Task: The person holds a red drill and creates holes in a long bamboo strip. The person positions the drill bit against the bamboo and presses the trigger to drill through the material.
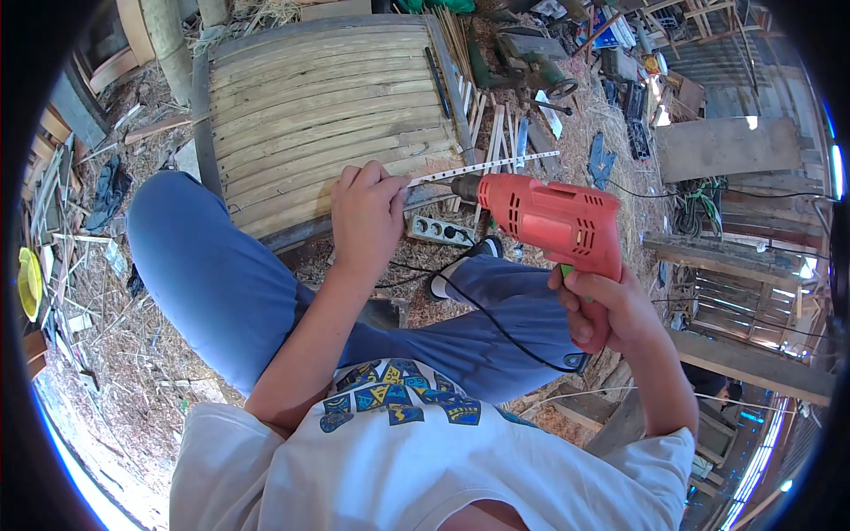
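My left hand (370, 212) holds a narrow pale strip (509, 163) with a row of dark holes along it, over the near right part of a slatted wooden board (301, 115) with a dark frame. My right hand (620, 310) grips the handle of a red corded drill (553, 221). The drill lies almost level, its dark chuck (466, 187) pointing left toward the strip and my left fingers. I cannot tell whether the bit touches the strip.
A white power strip (434, 228) with a plug in it lies below the board. My bent legs (204, 265) flank the work. Scrap sticks (498, 133), a green metal machine (540, 75), a yellow basin (29, 281) and cables surround me on the straw-littered floor.
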Available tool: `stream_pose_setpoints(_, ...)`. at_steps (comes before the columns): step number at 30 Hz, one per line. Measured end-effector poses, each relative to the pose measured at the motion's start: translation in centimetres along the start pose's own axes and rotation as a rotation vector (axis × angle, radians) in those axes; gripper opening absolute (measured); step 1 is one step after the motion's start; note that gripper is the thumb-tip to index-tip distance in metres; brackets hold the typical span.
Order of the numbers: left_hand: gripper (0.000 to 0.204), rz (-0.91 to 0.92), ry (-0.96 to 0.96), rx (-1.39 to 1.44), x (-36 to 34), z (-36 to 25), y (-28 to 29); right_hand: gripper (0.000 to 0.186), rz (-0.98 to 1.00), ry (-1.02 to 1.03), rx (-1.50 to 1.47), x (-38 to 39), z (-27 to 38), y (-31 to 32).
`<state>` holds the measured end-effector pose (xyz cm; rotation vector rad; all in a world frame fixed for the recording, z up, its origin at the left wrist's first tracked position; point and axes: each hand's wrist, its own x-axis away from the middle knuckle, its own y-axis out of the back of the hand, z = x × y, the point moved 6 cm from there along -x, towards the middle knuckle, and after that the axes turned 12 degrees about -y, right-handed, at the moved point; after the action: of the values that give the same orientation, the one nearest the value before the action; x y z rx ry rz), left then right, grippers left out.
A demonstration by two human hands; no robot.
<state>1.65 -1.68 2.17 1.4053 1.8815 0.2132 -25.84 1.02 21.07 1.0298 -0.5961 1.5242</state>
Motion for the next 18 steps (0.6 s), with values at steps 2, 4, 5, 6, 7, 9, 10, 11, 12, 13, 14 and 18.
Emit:
stream_pose_setpoints(2,0.013,0.004,0.008,0.003,0.0,0.0,0.0,0.032,-0.021,-0.066,0.064,0.1,0.7,0.0)
stream_pose_setpoints(4,0.021,-0.009,-0.007,-0.009,0.0,-0.3,0.3,0.033,-0.046,-0.071,0.127,0.7,2.3,-0.9)
stream_pose_setpoints(5,0.021,-0.008,-0.007,-0.004,0.0,-0.4,0.5,0.034,-0.063,-0.07,0.191,1.0,3.1,-1.2)
stream_pose_setpoints(6,0.023,-0.002,-0.011,-0.015,-0.1,-0.7,0.7,0.034,-0.068,-0.073,0.189,1.0,3.7,-1.2)
stream_pose_setpoints(7,0.026,0.005,-0.015,-0.026,-0.1,-0.8,0.9,0.033,-0.061,-0.084,0.234,1.0,4.1,-1.4)
stream_pose_setpoints(9,0.027,0.003,-0.01,-0.021,-0.2,-1.0,1.1,0.032,-0.068,-0.103,0.278,1.3,5.2,-1.8)
stream_pose_setpoints(10,0.028,0.001,-0.007,-0.027,-0.3,-1.0,1.0,0.032,-0.082,-0.099,0.326,1.4,5.8,-2.0)
stream_pose_setpoints(11,0.028,0.007,-0.006,-0.019,-0.1,-0.9,0.9,0.031,-0.091,-0.096,0.372,1.5,6.4,-2.4)
stream_pose_setpoints(12,0.031,0.007,0.015,-0.009,0.1,-0.6,0.8,0.031,-0.097,-0.103,0.367,1.5,6.9,-2.6)
stream_pose_setpoints(13,0.034,0.008,0.036,-0.001,0.2,-0.3,0.7,0.03,-0.101,-0.138,0.368,1.5,7.3,-2.8)
stream_pose_setpoints(14,0.034,0.015,0.032,0.012,0.1,-0.5,0.7,0.03,-0.11,-0.172,0.367,1.6,7.5,-2.8)
stream_pose_setpoints(18,0.03,0.003,0.059,0.011,0.0,-1.0,1.1,0.028,-0.107,-0.249,0.35,1.3,8.4,-2.6)
